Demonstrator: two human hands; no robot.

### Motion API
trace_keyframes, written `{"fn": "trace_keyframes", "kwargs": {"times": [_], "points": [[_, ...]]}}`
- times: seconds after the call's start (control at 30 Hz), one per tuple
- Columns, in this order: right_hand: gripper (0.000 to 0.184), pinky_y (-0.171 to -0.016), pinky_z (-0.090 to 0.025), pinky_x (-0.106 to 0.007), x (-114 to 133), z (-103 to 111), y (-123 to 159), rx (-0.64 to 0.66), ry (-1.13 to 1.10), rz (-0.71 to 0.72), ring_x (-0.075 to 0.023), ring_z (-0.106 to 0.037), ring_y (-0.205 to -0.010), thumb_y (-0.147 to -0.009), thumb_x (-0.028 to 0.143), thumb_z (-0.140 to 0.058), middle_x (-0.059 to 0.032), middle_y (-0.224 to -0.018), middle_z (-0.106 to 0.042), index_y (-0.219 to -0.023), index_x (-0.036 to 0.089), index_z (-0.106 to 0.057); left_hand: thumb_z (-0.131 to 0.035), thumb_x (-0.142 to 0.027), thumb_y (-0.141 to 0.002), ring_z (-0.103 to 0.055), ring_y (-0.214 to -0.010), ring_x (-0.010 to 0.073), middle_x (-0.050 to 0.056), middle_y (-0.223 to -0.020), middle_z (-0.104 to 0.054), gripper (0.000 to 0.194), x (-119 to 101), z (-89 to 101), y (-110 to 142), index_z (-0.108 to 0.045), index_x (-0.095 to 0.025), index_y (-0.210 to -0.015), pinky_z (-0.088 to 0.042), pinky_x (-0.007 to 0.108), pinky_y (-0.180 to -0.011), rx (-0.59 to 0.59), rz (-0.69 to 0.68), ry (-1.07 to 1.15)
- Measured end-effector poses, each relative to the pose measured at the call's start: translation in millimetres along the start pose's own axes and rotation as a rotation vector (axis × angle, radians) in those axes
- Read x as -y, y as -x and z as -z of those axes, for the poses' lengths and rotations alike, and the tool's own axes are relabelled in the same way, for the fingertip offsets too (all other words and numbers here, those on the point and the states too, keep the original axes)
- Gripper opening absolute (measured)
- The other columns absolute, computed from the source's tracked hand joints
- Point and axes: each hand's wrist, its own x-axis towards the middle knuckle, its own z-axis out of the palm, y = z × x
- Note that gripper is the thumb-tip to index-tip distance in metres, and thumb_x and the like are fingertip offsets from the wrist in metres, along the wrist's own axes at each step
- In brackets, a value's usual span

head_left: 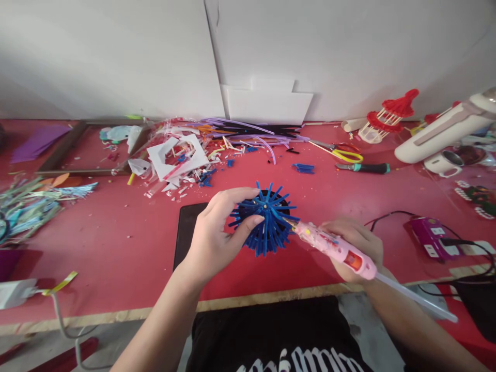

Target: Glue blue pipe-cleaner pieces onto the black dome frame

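Note:
A spiky blue roof-like piece of pipe cleaners (267, 232) stands in front of me, its stems spreading outward from a small pale centre. A dark round part shows behind its upper edge. My left hand (222, 222) curves around its left side, thumb and forefinger over the stems with a gap between their tips. My right hand (354, 245) is closed on a pink hot glue gun (333, 248), a clear glue stick projecting from its back. The gun's nozzle points left, at the right side of the blue stems. Whether it touches them I cannot tell.
Loose blue stem pieces (303, 168), yellow-handled scissors (347, 155) and pliers (368, 168) lie beyond my hands. White and plastic scraps (178, 160) heap at the back left. A purple power box (430, 237) with cables, a mug (444, 163) and a red-roofed model (382, 124) stand right.

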Motion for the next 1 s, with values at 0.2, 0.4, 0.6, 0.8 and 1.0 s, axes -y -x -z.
{"fn": "trace_keyframes", "kwargs": {"times": [0.2,0.4,0.6,0.8,1.0], "points": [[0.02,-0.064,-0.056,-0.04,6,10,-3,0.051,0.018,0.042,-0.024,-0.067,-0.072,-0.085,0.019,-0.06,-0.0066,-0.085,-0.07,-0.103,0.027,-0.061,-0.061,-0.02,-0.099,-0.071,-0.089,0.0164,0.001,-0.095,-0.076,0.011,1,-0.2,1,-0.071,-0.025,-0.101,-0.058,0.032,-0.083,-0.186,0.018,-0.007],[0.015,-0.06,-0.052,-0.036,10,11,-9,0.077,0.043,0.05,-0.0204,-0.06,-0.068,-0.082,0.017,-0.058,-0.003,-0.079,-0.063,-0.095,0.024,-0.057,-0.059,-0.031,-0.101,-0.069,-0.071,0.0127,0.0,-0.088,-0.075,0.012,-1,-0.9,6,-0.069,-0.025,-0.098,-0.056,0.028,-0.069,-0.241,0.112,0.049],[0.011,-0.057,-0.05,-0.038,12,10,-7,0.092,0.062,-0.012,-0.0227,-0.059,-0.064,-0.085,0.019,-0.058,-0.0043,-0.076,-0.061,-0.09,0.028,-0.054,-0.045,-0.045,-0.107,-0.066,-0.073,0.018,0.001,-0.063,-0.064,0.045,-8,1.9,6,-0.062,-0.025,-0.07,-0.056,0.037,-0.076,-0.226,0.057,0.043],[0.011,-0.053,-0.047,-0.037,13,10,-8,0.095,0.067,-0.026,-0.0221,-0.058,-0.061,-0.085,0.019,-0.06,-0.0035,-0.073,-0.06,-0.085,0.028,-0.053,-0.042,-0.039,-0.109,-0.056,-0.051,0.0136,-0.004,-0.06,-0.059,0.025,-7,-4.6,9,-0.062,-0.026,-0.114,-0.051,0.033,-0.061,-0.265,0.173,0.097],[0.013,-0.053,-0.044,-0.037,14,12,-5,0.095,0.058,-0.055,-0.0212,-0.053,-0.06,-0.085,0.016,-0.059,-0.0034,-0.073,-0.057,-0.083,0.027,-0.052,-0.058,-0.024,-0.1,-0.068,-0.108,0.0195,0.006,-0.116,-0.07,0.027,-6,-5.4,6,-0.056,-0.025,-0.127,-0.055,0.037,-0.097,-0.182,0.071,0.079]]}}
